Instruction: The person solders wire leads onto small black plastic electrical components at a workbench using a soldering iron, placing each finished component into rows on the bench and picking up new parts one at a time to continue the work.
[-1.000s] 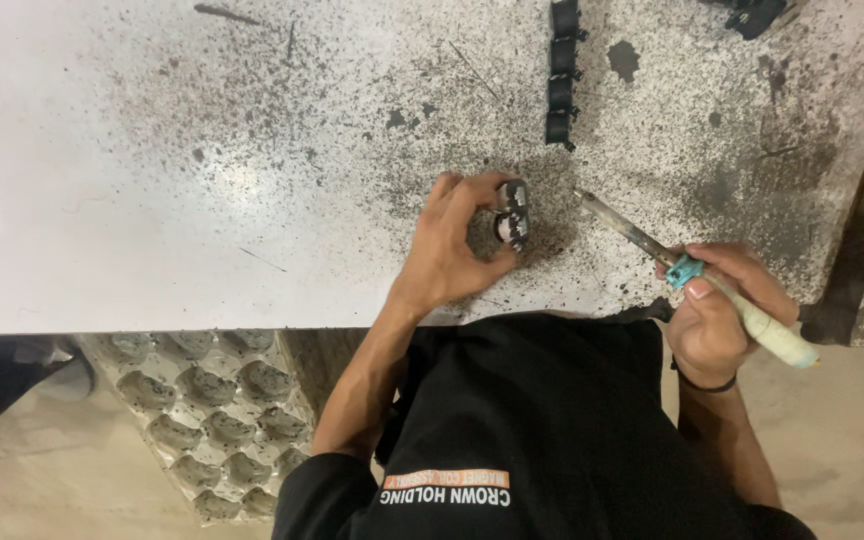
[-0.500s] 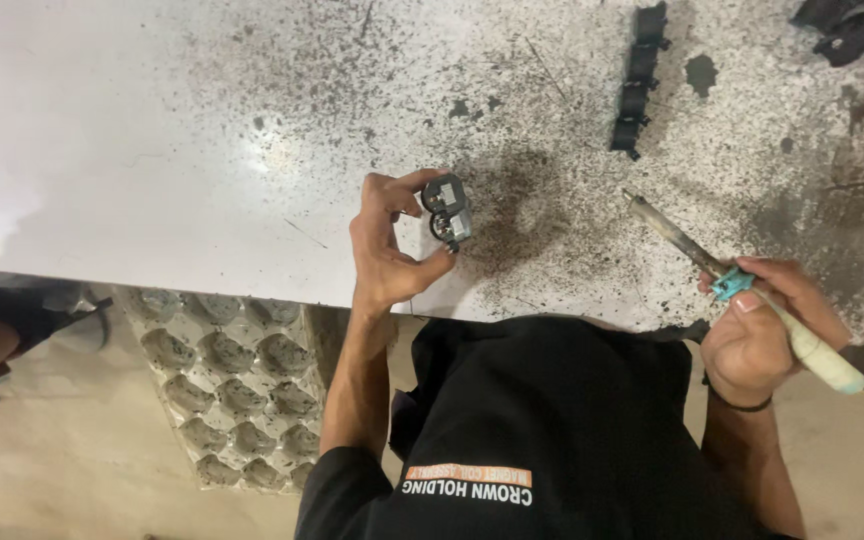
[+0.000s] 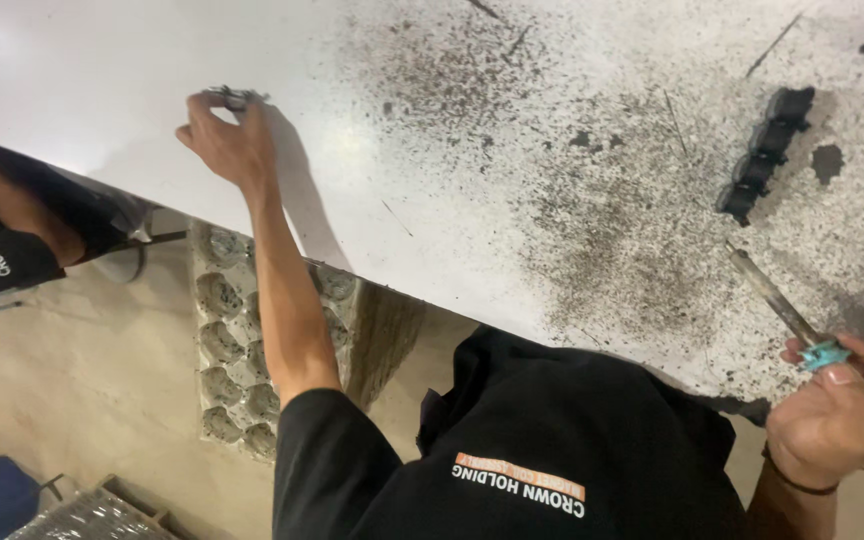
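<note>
Our left hand (image 3: 224, 140) pinches a small dark metal part (image 3: 235, 96) at the tabletop's (image 3: 432, 170) far left; looks light, rigid, best gripped by its edges. Right hand (image 3: 837, 420) fists the soldering iron (image 3: 782, 305).

Small dark metal part and a thin tool

The small dark part (image 3: 232, 97) sits in the upper left of the frame, pinched in the fingertips of the left hand (image 3: 227, 140), right at the white table top. The thin tool (image 3: 787, 310) is at the lower right, gripped by the right hand (image 3: 832, 420). Its grey metal rod slants up and left over the speckled table, with a blue-green collar and a pale handle.
</note>
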